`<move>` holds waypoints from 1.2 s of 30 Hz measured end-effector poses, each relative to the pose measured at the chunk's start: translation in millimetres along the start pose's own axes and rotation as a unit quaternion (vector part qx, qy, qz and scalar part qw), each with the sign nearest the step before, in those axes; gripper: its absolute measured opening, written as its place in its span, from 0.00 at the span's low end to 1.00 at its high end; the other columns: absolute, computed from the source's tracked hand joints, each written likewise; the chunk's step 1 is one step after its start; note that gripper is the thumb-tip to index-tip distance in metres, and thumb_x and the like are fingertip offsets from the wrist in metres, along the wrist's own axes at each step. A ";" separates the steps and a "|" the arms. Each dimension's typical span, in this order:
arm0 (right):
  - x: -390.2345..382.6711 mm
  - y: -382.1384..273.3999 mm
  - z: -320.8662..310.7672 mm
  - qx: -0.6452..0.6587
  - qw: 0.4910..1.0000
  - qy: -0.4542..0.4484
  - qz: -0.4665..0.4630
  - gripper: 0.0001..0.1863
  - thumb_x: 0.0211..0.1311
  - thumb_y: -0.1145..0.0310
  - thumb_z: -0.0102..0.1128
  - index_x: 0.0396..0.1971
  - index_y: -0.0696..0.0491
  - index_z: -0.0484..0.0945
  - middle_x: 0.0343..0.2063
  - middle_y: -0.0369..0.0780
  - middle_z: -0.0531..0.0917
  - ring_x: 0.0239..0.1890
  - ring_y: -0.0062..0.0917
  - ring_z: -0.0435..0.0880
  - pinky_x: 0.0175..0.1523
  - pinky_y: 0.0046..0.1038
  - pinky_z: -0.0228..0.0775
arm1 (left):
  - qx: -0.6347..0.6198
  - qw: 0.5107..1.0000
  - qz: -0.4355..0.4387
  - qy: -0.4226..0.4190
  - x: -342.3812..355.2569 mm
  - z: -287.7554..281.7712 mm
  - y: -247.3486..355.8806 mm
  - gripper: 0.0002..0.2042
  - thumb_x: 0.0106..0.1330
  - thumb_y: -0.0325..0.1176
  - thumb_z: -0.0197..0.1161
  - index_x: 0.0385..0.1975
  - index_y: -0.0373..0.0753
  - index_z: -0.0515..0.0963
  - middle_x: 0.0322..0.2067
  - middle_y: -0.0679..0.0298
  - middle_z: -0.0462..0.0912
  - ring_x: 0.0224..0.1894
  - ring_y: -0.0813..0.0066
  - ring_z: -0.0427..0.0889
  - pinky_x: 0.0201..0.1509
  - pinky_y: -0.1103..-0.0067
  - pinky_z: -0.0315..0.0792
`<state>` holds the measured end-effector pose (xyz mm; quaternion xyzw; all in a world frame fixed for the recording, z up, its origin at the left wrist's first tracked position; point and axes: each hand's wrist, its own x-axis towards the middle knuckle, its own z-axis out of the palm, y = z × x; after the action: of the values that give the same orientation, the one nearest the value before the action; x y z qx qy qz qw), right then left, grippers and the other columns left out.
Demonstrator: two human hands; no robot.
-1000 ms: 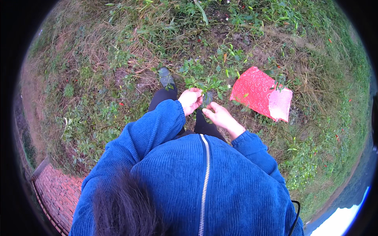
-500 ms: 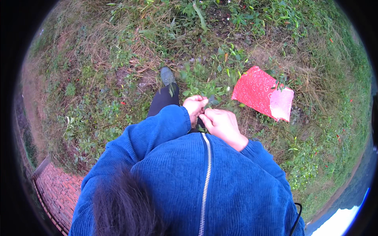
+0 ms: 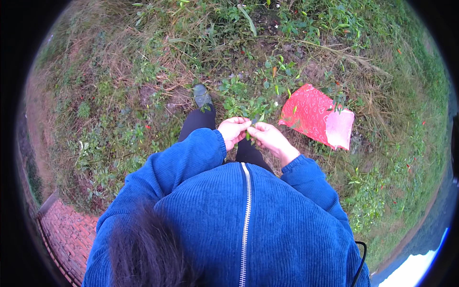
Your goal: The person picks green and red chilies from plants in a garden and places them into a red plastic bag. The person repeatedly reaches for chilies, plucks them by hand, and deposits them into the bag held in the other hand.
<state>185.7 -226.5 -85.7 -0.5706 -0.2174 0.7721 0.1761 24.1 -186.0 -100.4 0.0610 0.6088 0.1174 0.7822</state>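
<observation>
My left hand [image 3: 233, 131] and my right hand [image 3: 267, 140] meet just below a leafy pepper plant [image 3: 236, 95], fingertips pinched on a small green sprig [image 3: 254, 119]. A narrow green piece, perhaps a pepper, hangs below the fingertips; exactly which hand grips it I cannot make out. Slender green peppers [image 3: 276, 90] show on the stems farther ahead. Right of my hands, a red sheet or bag [image 3: 306, 115] with pale heart shapes lies on the ground, one corner pale pink.
My dark boot [image 3: 202, 95] stands ahead left of my hands among dry grass [image 3: 162, 76] and weeds. Small red peppers [image 3: 408, 167] dot the plants at the right. Red brick paving [image 3: 71, 229] lies at the lower left, behind a low edge.
Since a second ago my left hand has come slightly lower and closer to my right. My right hand moved, blurred half a second ago, and now pinches beside the left.
</observation>
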 end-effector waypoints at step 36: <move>-67.5 -41.8 15.9 0.384 0.905 -0.168 -0.078 0.15 0.70 0.59 0.47 0.49 0.52 0.68 0.38 0.39 0.76 0.35 0.24 0.76 0.37 0.25 0.70 | 0.224 0.936 0.256 -0.095 -94.2 43.8 41.0 0.04 0.66 0.26 0.56 0.34 0.37 0.68 0.29 0.67 0.77 0.25 0.84 0.72 0.28 0.86 0.70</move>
<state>190.8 -228.5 -4.9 -0.3017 0.0252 0.8642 0.4019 40.2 -168.6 8.7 0.3990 0.5063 0.1679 0.7458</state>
